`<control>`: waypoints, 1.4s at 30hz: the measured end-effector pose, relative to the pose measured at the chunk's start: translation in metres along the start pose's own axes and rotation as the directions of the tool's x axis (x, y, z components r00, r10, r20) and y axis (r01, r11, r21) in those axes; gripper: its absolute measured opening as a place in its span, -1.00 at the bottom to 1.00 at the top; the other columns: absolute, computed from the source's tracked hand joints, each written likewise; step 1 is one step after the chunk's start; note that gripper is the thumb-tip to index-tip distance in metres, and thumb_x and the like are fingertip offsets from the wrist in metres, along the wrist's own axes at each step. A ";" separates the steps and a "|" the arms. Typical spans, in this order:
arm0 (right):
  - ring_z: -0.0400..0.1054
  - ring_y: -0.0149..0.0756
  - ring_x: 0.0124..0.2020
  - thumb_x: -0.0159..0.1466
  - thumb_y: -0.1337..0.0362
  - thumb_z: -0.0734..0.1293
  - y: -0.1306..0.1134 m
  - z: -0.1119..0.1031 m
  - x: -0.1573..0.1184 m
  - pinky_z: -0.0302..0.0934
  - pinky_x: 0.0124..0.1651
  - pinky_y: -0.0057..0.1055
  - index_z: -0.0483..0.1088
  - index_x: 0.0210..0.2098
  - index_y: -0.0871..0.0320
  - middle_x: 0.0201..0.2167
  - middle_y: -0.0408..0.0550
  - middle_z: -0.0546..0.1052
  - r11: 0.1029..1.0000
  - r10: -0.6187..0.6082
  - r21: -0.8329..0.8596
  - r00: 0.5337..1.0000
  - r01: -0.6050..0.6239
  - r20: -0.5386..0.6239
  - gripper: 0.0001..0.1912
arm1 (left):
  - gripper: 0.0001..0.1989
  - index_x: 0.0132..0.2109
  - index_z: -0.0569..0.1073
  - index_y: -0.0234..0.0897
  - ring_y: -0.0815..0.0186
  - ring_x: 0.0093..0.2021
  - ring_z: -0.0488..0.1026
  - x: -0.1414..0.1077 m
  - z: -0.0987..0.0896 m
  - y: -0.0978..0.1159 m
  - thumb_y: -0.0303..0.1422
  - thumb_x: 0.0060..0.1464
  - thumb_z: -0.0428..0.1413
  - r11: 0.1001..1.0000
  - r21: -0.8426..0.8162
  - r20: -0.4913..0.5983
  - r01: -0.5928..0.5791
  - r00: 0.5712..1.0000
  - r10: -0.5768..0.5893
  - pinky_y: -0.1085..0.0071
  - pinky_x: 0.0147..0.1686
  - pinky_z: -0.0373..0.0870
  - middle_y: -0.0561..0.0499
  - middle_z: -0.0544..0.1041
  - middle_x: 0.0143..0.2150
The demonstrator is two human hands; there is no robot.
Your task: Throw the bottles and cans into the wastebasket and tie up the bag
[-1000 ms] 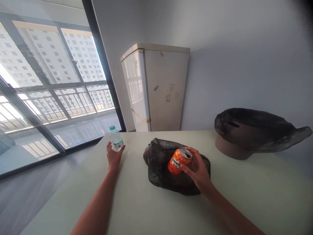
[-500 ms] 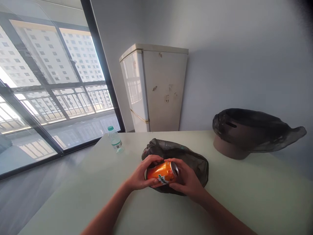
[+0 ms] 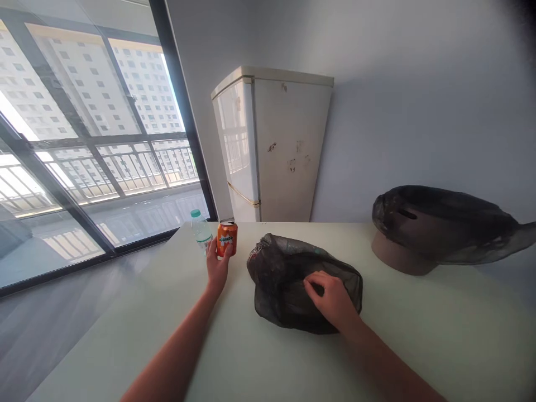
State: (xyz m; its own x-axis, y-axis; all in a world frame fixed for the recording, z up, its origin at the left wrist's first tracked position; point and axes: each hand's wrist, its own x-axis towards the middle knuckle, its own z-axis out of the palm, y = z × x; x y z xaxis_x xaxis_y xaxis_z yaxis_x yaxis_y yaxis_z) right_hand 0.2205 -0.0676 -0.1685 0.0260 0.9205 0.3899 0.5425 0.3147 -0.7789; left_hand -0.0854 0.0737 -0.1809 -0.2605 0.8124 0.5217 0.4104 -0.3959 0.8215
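An orange Mirinda can (image 3: 227, 237) stands upright at the far left part of the table, and my left hand (image 3: 218, 268) has its thumb and fingers around the lower part of it. Just left of the can is a clear plastic bottle (image 3: 201, 230) with a green cap, partly behind my fingers. My right hand (image 3: 333, 296) is over a black garbage bag (image 3: 285, 290) lying bunched on the table. Its fingers are curled, thumb and fingertips together at the bag's surface; whether they pinch the plastic I cannot tell.
A brown bin (image 3: 402, 254) lined with a black bag (image 3: 452, 206) stands at the right on the pale table (image 3: 251, 363). Beyond the table's far edge is a white fridge (image 3: 288, 145) against the wall. A glass sliding door (image 3: 96, 167) is at the left.
The can has moved from above the garbage bag to the left, beside the bottle, and turned upright. My right hand has let go of it and come down over the bag.
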 end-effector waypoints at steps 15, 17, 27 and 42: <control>0.44 0.03 0.05 0.29 0.50 0.21 0.042 0.001 0.001 0.32 0.17 -0.05 0.54 0.07 0.16 0.00 0.14 0.59 0.832 0.097 -0.555 0.983 0.005 0.153 -0.56 | -0.42 0.10 0.47 -0.19 -0.02 0.08 0.56 0.004 0.019 -0.037 -0.17 -0.05 0.40 0.989 0.028 0.252 0.147 0.956 -0.149 0.11 0.01 0.46 -0.22 0.59 0.10; 0.46 0.02 -0.02 0.30 0.51 0.20 0.040 -0.003 0.003 0.33 0.08 -0.12 0.56 -0.10 0.16 -0.12 0.15 0.60 0.774 0.146 -0.633 0.979 -0.023 0.143 -0.65 | -0.42 0.14 0.46 -0.18 -0.04 0.10 0.55 0.003 0.018 -0.036 -0.20 -0.02 0.39 0.990 0.029 0.256 0.141 0.956 -0.144 0.05 0.08 0.43 -0.21 0.60 0.09; 0.56 -0.02 -0.28 0.35 0.37 0.26 0.045 -0.011 0.004 0.31 -0.27 -0.27 0.50 -0.10 0.19 -0.34 0.10 0.59 0.719 0.306 -0.667 0.951 -0.196 0.049 -0.80 | -0.53 0.19 0.36 -0.21 0.03 0.10 0.46 -0.002 0.017 -0.025 -0.17 0.21 0.22 0.989 0.111 -0.022 -0.093 0.995 0.096 0.06 0.04 0.43 -0.17 0.46 0.07; 0.04 0.06 0.50 0.40 0.29 0.18 0.062 -0.013 0.019 0.14 0.44 0.04 0.19 0.39 0.20 0.50 0.17 0.11 0.876 -0.156 -0.478 0.976 0.067 -0.149 -0.42 | -0.64 0.28 0.39 -0.10 0.07 0.36 0.32 -0.026 0.015 0.018 -0.36 0.39 0.05 0.787 -0.198 0.649 -0.585 0.523 0.552 0.04 0.33 0.34 -0.19 0.33 0.37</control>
State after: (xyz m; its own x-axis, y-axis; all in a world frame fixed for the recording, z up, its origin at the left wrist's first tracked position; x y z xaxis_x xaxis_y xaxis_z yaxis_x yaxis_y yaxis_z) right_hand 0.2651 -0.0335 -0.2028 0.0659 0.8151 0.5756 0.8782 0.2265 -0.4213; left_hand -0.0581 0.0515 -0.1829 0.6580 0.4839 0.5770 0.3018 -0.8714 0.3867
